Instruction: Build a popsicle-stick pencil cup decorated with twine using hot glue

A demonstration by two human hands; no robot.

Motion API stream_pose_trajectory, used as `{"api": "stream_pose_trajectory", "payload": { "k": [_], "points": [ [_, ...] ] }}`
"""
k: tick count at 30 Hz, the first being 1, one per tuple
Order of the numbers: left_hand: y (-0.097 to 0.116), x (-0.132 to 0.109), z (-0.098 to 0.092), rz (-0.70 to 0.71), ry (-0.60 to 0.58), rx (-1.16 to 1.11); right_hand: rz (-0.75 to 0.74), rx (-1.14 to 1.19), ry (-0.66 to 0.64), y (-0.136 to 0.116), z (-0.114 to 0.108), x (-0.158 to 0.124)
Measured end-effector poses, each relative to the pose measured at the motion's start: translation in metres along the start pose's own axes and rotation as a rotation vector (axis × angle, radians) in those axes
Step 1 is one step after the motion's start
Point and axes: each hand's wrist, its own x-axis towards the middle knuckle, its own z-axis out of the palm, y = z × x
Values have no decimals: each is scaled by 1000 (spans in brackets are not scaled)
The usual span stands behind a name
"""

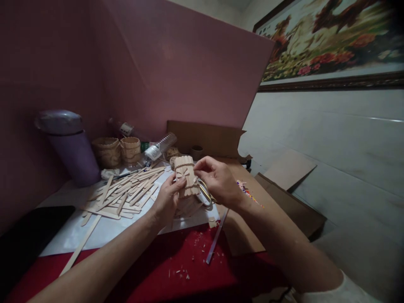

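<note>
Both my hands hold a small cup-shaped holder made of wooden craft sticks [187, 176] above the table. My left hand [167, 198] grips its lower left side, fingers curled round it. My right hand [217, 181] pinches its upper right edge with thumb and fingertips. A loose pile of flat wooden sticks [126, 192] lies on a white sheet [75, 229] just left of my hands. Scissors with pale handles [205, 194] lie partly hidden under my right hand.
A purple lidded container [71, 147] stands at the back left beside two small woven baskets [116, 150] and a lying plastic bottle [160, 146]. Cardboard pieces [243, 210] lie to the right. The red tablecloth [176, 265] carries wood chips. A pink board [176, 67] stands behind.
</note>
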Motion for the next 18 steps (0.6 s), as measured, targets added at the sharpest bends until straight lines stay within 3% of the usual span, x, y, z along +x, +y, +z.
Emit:
{"api": "stream_pose_trajectory", "payload": {
  "k": [4,9,18],
  "points": [
    [1,-1,0,-51,-25,32,91,166,-97,13,-13,13],
    [1,-2,0,-116,-84,80,59,-35,-140,16,-23,16],
    [-1,-1,0,-147,-146,86,-26,-157,-289,9,-24,17]
  ]
}}
